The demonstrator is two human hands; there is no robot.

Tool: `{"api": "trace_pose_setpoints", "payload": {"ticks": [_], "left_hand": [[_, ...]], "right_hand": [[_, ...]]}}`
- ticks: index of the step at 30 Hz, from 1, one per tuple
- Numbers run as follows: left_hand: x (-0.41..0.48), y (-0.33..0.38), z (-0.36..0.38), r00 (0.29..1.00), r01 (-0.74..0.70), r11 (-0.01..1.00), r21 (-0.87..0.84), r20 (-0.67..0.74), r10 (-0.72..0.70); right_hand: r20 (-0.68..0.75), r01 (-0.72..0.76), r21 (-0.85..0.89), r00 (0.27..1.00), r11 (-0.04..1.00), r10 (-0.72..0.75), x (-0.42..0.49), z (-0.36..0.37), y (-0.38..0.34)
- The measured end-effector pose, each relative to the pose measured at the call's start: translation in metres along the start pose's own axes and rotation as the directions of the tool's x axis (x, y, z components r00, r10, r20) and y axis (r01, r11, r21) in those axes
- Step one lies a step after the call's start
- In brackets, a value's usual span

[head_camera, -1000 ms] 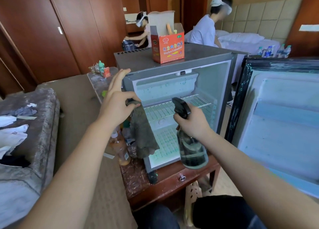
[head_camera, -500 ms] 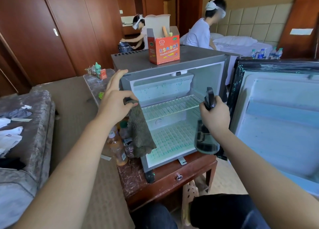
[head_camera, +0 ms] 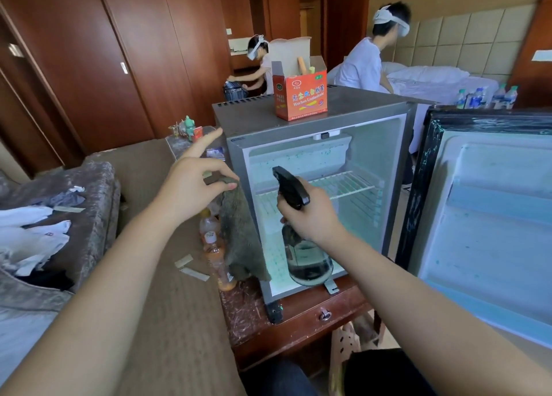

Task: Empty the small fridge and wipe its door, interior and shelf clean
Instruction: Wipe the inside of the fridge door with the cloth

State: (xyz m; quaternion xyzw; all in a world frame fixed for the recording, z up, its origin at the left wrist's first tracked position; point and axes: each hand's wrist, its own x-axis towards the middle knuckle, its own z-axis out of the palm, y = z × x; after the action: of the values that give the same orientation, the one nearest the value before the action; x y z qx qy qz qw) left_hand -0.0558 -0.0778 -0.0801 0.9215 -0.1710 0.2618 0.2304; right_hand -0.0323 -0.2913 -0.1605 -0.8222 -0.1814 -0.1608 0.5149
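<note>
Right hand (head_camera: 313, 216) is wrapped round a clear spray bottle with a black trigger head (head_camera: 309, 261), held up right in front of the fridge opening. Left hand (head_camera: 191, 192) pinches a grey-brown cloth (head_camera: 242, 237) that hangs by the fridge's left edge, index finger sticking out. The small grey fridge (head_camera: 358, 102) sits on a reddish wooden table (head_camera: 298, 321). Its white-lined door (head_camera: 490, 216) is swung open to the right, with blue-green specks on the lining and a white wire shelf (head_camera: 343, 186) inside. The open orange-red cardboard box (head_camera: 301, 99) on top reads "Wuchen Liujiaofenbi".
</note>
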Motion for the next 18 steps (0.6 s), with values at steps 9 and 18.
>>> {"api": "trace_pose_setpoints", "payload": {"ticks": [9,18], "left_hand": [[0.005,0.002,-0.02,0.992,0.121,0.985,-0.126,-0.023,-0.125],[0.009,-0.002,-0.027,0.985,0.17,0.98,-0.1,-0.014,-0.172]], "right_hand": [[-0.181,0.128,0.102,0.978,0.987,-0.108,0.037,-0.037,-0.067],[-0.395,0.352,0.114,0.874,0.929,-0.282,0.127,-0.049,-0.155]]}}
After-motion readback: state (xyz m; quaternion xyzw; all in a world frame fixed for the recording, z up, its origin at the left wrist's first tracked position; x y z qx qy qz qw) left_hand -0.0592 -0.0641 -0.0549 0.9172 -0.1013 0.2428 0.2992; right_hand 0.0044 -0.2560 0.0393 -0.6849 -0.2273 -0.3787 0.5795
